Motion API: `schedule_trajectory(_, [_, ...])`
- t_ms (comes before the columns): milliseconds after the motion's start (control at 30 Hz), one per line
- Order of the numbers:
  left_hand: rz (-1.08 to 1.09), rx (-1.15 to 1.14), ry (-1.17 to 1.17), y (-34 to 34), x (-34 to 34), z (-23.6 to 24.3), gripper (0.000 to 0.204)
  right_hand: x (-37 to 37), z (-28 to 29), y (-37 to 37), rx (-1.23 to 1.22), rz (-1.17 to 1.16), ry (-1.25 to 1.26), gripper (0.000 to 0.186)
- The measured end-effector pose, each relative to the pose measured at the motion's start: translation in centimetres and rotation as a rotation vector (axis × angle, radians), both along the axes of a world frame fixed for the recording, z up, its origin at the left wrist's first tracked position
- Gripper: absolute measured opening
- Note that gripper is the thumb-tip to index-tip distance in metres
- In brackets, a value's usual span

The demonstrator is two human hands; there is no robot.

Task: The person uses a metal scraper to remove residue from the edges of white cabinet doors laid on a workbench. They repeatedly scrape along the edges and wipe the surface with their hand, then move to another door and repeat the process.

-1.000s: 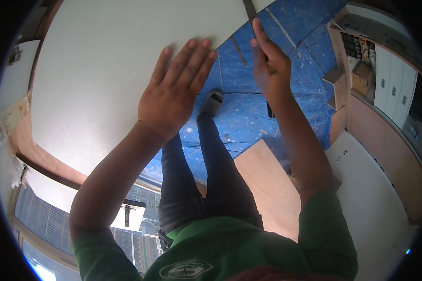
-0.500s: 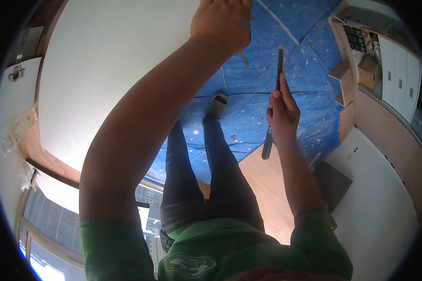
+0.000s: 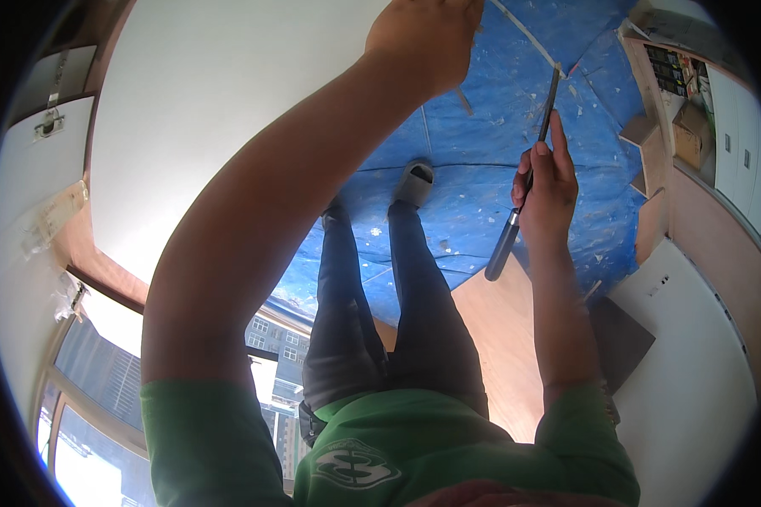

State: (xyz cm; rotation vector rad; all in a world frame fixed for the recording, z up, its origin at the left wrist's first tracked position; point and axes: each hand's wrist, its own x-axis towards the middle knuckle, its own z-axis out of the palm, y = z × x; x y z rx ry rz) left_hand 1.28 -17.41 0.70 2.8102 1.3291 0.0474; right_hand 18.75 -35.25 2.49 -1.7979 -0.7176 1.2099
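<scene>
My left hand (image 3: pixel 423 42) is at the top, beside the right edge of a large white panel (image 3: pixel 228 93). Its fingers are mostly cut off by the picture's upper border, so their grip cannot be made out. My right hand (image 3: pixel 550 190) is closed around a long, thin file-like tool (image 3: pixel 504 245). This has a dark handle with a silver collar at the lower end. A narrow dark shaft slants up past my fingers, and my index finger lies stretched along it. The tip is over the blue floor sheet (image 3: pixel 473 203), touching nothing that I can make out.
A bare wooden board (image 3: pixel 503 329) and a dark grey square piece (image 3: pixel 617 338) lie at my lower right, near a white board (image 3: pixel 693 338). White drawers (image 3: pixel 740 144) and a cardboard box (image 3: pixel 692 135) are at the far right. Windows (image 3: pixel 93 380) are at lower left.
The surroundings have shifted rightward in the picture. My right hand has moved right, and the tool in it now leans more to the right. My left hand stays by the panel's edge.
</scene>
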Motion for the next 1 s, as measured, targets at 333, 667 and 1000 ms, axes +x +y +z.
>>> schedule_trajectory(333, [-0.475,-0.389,-0.023,-12.5,-15.0,2.1,0.04,-4.1,-1.7,8.7,0.258,0.408,-0.311,0.047])
schedule_trajectory(667, [-0.189,-0.27,-0.392,-12.9,-23.6,5.2,0.022,-11.7,-3.6,-0.8,0.383,0.754,-0.449,0.059])
schedule_trajectory(1000, [0.201,0.235,-0.381,-3.9,-32.0,-1.0,0.041,-11.9,-2.3,-2.5,0.247,0.574,-0.324,0.049])
